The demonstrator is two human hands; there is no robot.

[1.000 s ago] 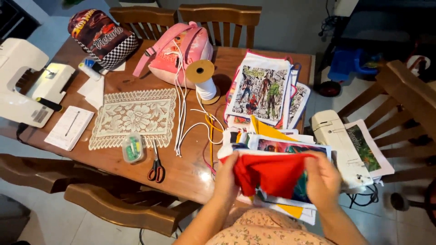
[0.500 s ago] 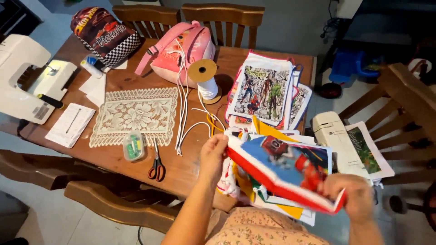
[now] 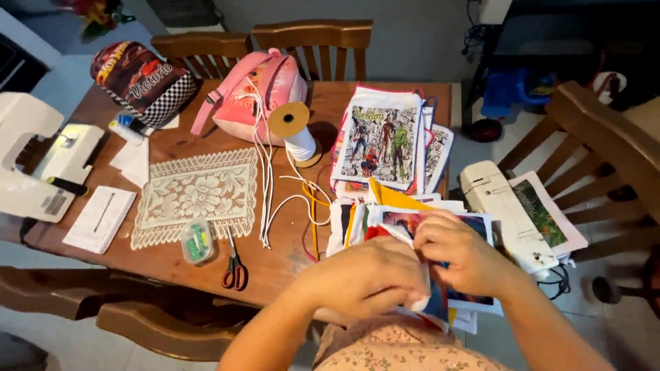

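At the counter's (image 3: 275,268) near right edge we see a stack of printed fabric pieces (image 3: 467,227), white-bordered with colourful cartoon pictures, yellow and red layers showing between them. Behind it lies a comic-print drawstring bag (image 3: 385,141). Our left hand (image 3: 371,278) and right hand (image 3: 460,254) meet over the stack, fingers (image 3: 430,237) curled closed, pinching the top piece's white edge. Left of them lie white cords (image 3: 265,178), a spool (image 3: 295,130), a lace mat (image 3: 196,196), red-handled scissors (image 3: 235,268) and a pink backpack (image 3: 258,96). A white laminator (image 3: 505,213) sits on the right.
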